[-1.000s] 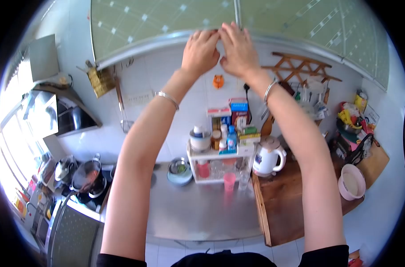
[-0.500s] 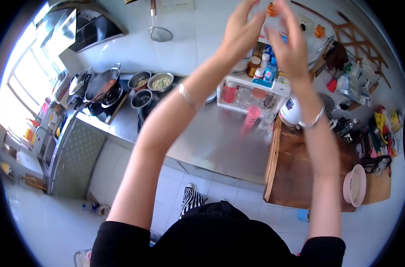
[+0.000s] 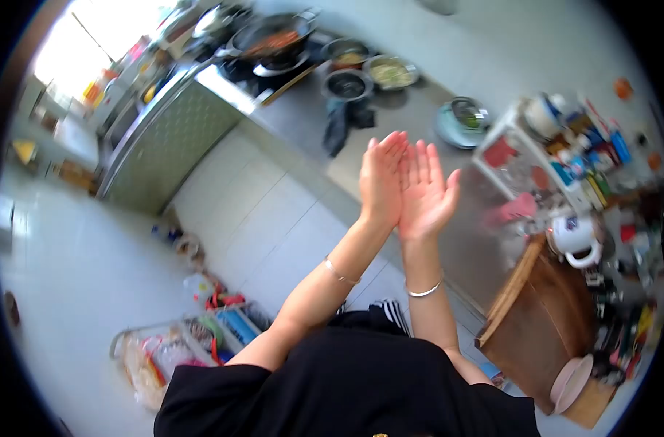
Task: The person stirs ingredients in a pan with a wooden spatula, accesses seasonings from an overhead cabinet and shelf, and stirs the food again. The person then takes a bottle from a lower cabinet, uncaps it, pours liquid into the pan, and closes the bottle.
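My left hand [image 3: 381, 180] and my right hand [image 3: 425, 195] are held up side by side, edges touching, in front of the metal counter [image 3: 459, 218]. The right palm faces up with its fingers stretched out and the thumb apart. My left hand is turned partly sideways against it, fingers extended. Nothing lies in either hand. A bangle circles each wrist. Beyond the fingertips, a dark cloth [image 3: 337, 131] hangs over the counter's edge below a dark bowl [image 3: 348, 84]. Next to it stands a metal bowl of chopped food [image 3: 392, 73].
A wok [image 3: 272, 45] with reddish food sits on the stove at the upper left. To the right are a white rack [image 3: 513, 138] of jars, a pink cup [image 3: 518, 209], a white kettle [image 3: 575, 239] and a wooden board [image 3: 543, 313]. A cart [image 3: 120, 342] holds bags at lower left.
Both hands have come down from high in the view and drawn together, palms now showing. The head view has turned left, bringing the cart at lower left into sight.
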Available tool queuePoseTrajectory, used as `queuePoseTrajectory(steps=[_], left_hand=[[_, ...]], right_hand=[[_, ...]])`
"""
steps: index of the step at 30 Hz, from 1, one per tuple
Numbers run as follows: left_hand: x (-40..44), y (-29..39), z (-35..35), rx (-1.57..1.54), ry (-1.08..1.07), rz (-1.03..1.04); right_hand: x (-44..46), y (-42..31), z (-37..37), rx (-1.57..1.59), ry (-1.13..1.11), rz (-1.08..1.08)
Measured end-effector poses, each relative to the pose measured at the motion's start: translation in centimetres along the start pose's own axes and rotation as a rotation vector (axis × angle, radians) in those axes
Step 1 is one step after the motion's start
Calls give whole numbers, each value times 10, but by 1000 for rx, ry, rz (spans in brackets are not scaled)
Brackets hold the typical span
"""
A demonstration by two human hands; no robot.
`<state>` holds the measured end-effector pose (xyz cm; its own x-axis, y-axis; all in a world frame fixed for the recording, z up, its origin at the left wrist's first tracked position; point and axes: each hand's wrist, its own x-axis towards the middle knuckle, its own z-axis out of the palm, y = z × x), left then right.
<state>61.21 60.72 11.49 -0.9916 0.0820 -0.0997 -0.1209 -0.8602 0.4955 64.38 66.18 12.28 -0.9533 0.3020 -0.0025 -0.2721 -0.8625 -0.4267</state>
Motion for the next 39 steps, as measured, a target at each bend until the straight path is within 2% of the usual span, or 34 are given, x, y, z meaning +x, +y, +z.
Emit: queuePoseTrajectory(steps=[3, 6, 11, 15, 17, 19, 21, 25, 27, 30, 32, 34, 35, 37, 39], left_hand=[[18, 56, -26, 58, 9, 87], [37, 94, -43, -18, -3, 101], [68, 124, -76, -79, 118, 111], [99, 149, -97, -91, 188, 259], [113, 167, -111, -123, 176, 338], [122, 186, -123, 94, 307, 469], [128, 208, -134, 34, 350, 505], [142, 251, -166, 12, 401, 489], [153, 278, -186, 32, 372, 449], [171, 325, -223, 126, 327, 400], [185, 353, -247, 195, 283, 355], [194, 382, -240, 172, 295, 314], [201, 394, -237, 148, 317, 296], [221, 403, -248, 137, 216, 205], [242, 407, -255, 408, 139, 287]], right_hand=[[12, 53, 28, 106, 22, 137], [29, 92, 43, 124, -1, 170], [48, 147, 57, -20, 66, 182], [86, 187, 63, 20, 45, 329], [98, 214, 74, -58, 75, 463], [107, 247, 74, -57, 74, 522], [110, 275, 83, -82, 112, 587], [112, 331, 100, -229, 28, 524], [118, 366, 109, -232, 32, 512], [123, 418, 124, -174, -109, 441], [129, 455, 131, -141, -78, 458], [133, 475, 151, -135, -12, 492], [137, 481, 160, -130, 1, 468], [148, 488, 174, -277, 83, 364], [165, 489, 176, -361, 58, 321]])
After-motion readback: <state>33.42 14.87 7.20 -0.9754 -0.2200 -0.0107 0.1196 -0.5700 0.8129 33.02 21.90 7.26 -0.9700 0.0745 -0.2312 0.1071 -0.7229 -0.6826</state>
